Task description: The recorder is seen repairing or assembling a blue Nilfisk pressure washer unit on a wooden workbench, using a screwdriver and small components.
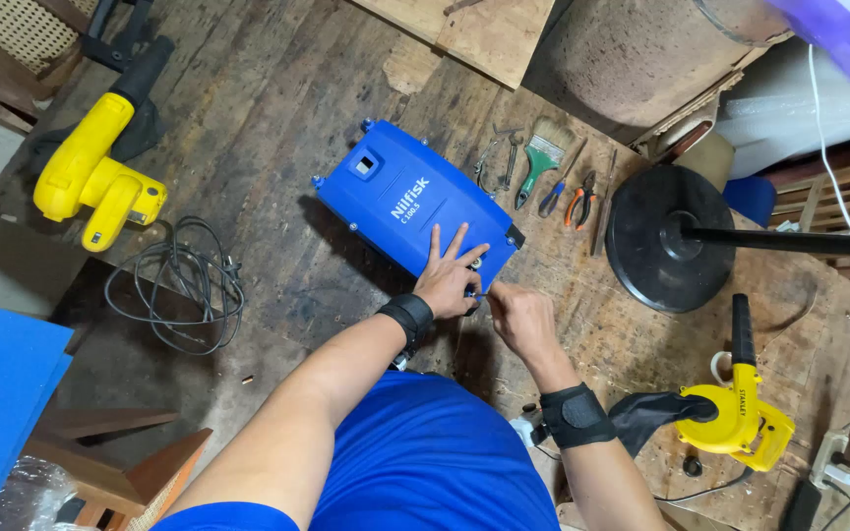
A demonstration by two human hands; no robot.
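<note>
Blue moulded-plastic housing, rectangular and rigid, lying flat on the worn wooden workbench, steadied by hand at its near corner.

The left hand rests on the housing's near edge, fingers spread flat and closed on nothing; the right hand is pinched around a thin dark tool, too small to identify, whose tip meets the same corner. The shell looks stiff, smooth and fairly light, so it probably slides under sideways force; a flat palm on the broad face or a grip across the long edges appears soundest, clear of the small corner lugs. A green-handled paintbrush and orange-handled pliers lie just beyond, a yellow blower to the right.
</note>
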